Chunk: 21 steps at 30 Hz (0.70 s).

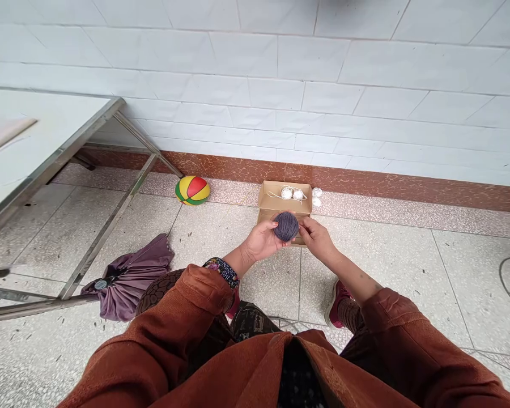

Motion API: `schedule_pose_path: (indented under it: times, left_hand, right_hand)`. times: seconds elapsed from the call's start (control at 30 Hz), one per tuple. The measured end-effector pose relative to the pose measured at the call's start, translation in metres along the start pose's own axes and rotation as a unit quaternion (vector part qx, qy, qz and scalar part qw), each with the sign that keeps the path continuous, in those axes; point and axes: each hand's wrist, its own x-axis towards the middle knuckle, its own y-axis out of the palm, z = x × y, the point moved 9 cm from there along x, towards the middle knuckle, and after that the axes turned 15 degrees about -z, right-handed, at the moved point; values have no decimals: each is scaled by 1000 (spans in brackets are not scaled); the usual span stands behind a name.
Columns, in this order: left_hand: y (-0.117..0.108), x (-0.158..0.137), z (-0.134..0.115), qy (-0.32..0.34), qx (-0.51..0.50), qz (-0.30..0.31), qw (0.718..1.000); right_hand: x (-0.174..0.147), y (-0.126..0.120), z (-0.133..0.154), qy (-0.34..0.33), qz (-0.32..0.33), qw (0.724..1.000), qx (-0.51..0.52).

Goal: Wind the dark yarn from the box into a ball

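A ball of dark grey yarn point(286, 226) rests in my left hand point(263, 240), its thumb lying over the near side and its fingers underneath. My right hand point(318, 238) is closed in a pinch just at the ball's right side; what its fingertips hold is too small to make out. Beyond both hands, on the floor, stands an open cardboard box point(267, 194), partly hidden by the yarn and my fingers. Two white balls of yarn point(286, 193) with loose strands lie in its far part.
More small white balls point(317, 197) sit right of the box by the wall. A colourful ball point(192, 190) lies near a metal-framed table point(89, 127) at left. A folded purple umbrella point(130, 277) leans by the table's lower bar. A dark cable point(504, 277) curves at far right.
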Motion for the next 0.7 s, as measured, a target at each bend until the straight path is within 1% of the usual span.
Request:
schedule_pose_path:
  times: [0.13, 0.27, 0.33, 0.4, 0.5, 0.57, 0.63, 0.7]
  left_hand:
    - [0, 3, -2, 10, -9, -12, 1000]
    - [-7, 9, -10, 58, 5, -51, 997]
    - [-15, 14, -13, 82, 27, -81, 993]
    - [-27, 19, -16, 108, 49, -124, 985]
    - [-44, 23, -18, 138, 97, -193, 967]
    - [-48, 23, -20, 158, 145, -221, 951]
    - [-44, 22, -22, 185, 200, -218, 937]
    - [-33, 20, -20, 202, 248, -184, 929]
  right_hand:
    - [0, 1, 0, -4, 6, 1000, -5]
    - [-2, 0, 7, -26, 18, 1000, 1]
    - [-3, 0, 12, -29, 26, 999, 7]
    - [-5, 1, 18, -33, 47, 998, 17]
    - [-10, 4, 37, -62, 100, 992, 54]
    - [-10, 0, 48, -77, 115, 987, 84]
    - [-6, -9, 52, -72, 98, 987, 101]
    - [2, -20, 50, -59, 60, 991, 102]
